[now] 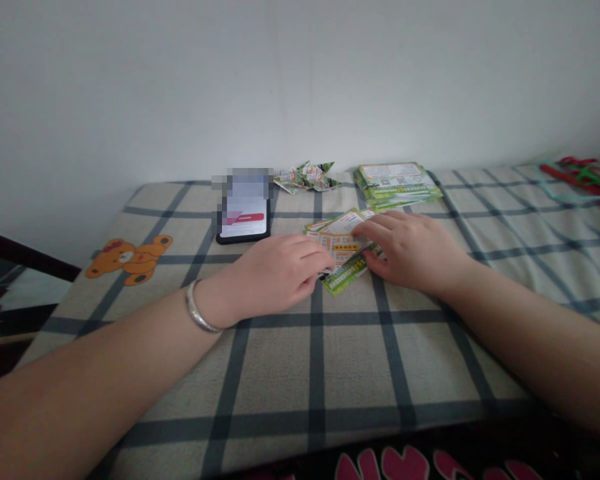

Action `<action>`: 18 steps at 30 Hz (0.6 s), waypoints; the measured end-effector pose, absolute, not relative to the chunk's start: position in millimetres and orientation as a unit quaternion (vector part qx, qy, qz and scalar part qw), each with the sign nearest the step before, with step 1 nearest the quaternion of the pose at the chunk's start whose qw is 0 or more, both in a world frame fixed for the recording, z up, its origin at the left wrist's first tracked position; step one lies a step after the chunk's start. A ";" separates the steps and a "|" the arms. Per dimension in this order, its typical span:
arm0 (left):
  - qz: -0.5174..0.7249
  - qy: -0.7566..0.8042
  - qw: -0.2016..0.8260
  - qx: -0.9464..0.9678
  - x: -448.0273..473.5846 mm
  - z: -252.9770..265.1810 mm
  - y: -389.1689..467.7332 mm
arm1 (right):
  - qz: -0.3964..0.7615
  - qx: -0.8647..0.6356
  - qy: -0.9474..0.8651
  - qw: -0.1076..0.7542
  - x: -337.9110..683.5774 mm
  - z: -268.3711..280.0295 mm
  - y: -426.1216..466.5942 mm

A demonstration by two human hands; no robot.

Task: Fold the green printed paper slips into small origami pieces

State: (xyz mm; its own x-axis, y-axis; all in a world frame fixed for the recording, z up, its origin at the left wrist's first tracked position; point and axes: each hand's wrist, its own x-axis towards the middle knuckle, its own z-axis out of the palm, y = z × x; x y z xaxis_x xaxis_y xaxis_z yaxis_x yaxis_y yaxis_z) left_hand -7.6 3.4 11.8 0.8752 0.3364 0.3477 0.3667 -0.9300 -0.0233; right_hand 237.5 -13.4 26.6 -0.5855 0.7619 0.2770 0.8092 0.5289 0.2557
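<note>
Printed green-and-orange paper leaflets point(345, 248) lie at the middle of the table, overlapping one another. Pinched fingers of my left hand point(285, 273), with a silver bangle at the wrist, hold the left end of a leaflet. My right hand point(413, 250) curves over the other end, thumb and fingers gripping it, and hides part of the papers. One strip with a green border lies at a slant, apparently folded, between the hands. Beyond the leaflets sit several pointed folded paper pieces point(310, 177). A stack of similar leaflets point(400, 183) lies behind my right hand.
A black-cased phone point(245, 213) with a lit screen stands at the back left. The table's checked cloth point(280, 373) bears a bear picture point(130, 259). Colourful straps or cords point(585, 179) lie at the far right, and a white wall point(300, 80) rises behind.
</note>
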 end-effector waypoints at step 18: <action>-0.196 -0.213 0.113 -0.951 -8.0 14.4 7.1 | -0.213 -0.304 -0.923 0.104 238.4 30.2 -18.5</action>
State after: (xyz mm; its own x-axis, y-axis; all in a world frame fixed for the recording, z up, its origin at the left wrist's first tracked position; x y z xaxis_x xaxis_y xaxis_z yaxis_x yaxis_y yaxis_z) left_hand -8.0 7.1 14.4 0.8327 0.3606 0.4203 0.4490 -0.8838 -0.1312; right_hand 238.4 -18.5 30.2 -0.7938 0.5165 0.3213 0.6050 0.7248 0.3297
